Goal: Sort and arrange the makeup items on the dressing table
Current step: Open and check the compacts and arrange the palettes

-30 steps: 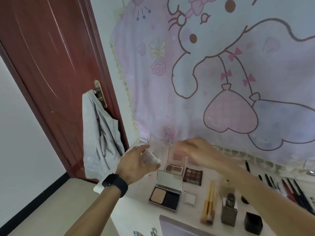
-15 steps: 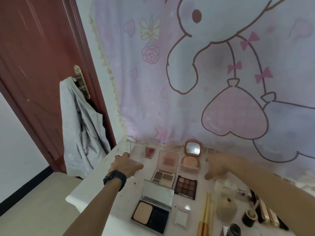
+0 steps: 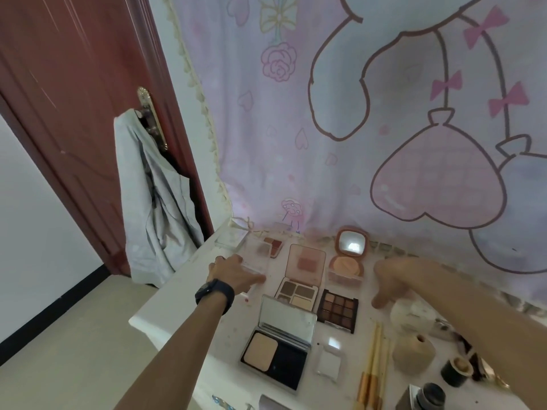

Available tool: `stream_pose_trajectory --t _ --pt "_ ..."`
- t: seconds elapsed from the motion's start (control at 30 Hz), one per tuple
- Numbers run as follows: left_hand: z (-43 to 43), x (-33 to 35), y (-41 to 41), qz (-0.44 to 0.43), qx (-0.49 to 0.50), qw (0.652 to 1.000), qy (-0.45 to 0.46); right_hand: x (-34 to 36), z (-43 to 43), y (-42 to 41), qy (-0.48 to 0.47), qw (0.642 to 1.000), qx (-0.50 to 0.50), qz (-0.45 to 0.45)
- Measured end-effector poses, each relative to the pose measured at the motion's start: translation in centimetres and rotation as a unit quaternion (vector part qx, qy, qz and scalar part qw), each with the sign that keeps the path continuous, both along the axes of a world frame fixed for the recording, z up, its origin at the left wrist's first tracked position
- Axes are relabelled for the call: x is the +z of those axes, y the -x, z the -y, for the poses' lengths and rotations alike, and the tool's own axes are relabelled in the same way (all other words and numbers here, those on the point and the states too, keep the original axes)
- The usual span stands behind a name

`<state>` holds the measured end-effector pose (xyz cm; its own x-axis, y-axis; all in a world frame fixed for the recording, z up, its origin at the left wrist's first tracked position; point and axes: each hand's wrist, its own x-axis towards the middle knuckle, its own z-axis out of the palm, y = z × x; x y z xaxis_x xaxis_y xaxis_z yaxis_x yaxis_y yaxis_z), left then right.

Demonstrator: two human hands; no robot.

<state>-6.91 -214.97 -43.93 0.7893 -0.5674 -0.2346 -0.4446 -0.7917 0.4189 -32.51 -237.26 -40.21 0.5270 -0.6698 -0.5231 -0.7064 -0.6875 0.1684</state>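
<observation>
Pink cartoon-print cloth (image 3: 355,143) fills most of my view and hangs down behind the white dressing table (image 3: 177,306). To the left stands a red-brown door (image 3: 74,113) with a grey garment (image 3: 157,217) hung from its handle.

The makeup lies open on the tabletop. Nearest me is a silver compact (image 3: 281,341), lid up, with a beige powder pan. Behind it sits a pink-lidded palette (image 3: 302,276) with brown shades, and just beside that, on its right, a dark nine-pan palette (image 3: 337,310). A round peach compact (image 3: 349,255) stands open with its mirror up near the cloth. At the right edge I see a beige vase (image 3: 414,353) and wooden-handled brushes (image 3: 374,365).

My left hand (image 3: 233,270), a black watch (image 3: 214,294) on its wrist, lies on a clear case (image 3: 257,261) at the table's back left. Its back faces me, so I cannot tell whether the fingers grip the case. My right hand (image 3: 390,279) hangs above the table to the right of the round compact, fingers loosely drooping and holding nothing.
</observation>
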Motion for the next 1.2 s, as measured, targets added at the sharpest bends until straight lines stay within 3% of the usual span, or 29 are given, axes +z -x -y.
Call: stream_pose_trajectory --t 0.87,1.07,1.2 --pt "-0.6 -0.5 1.9 0.03 -0.002 0.998 0.059 0.9 -1.1 0.9 0.006 1.0 -0.007 0.029" --pt "-2.8 0.2 0.7 0.023 -0.008 0.996 0.083 2.7 -1.3 2.2 0.01 0.997 -0.006 0.082" --pt "-5.6 1.1 -0.6 0.026 -0.016 0.994 0.101 7.3 -2.8 3.5 0.006 0.983 0.01 0.181"
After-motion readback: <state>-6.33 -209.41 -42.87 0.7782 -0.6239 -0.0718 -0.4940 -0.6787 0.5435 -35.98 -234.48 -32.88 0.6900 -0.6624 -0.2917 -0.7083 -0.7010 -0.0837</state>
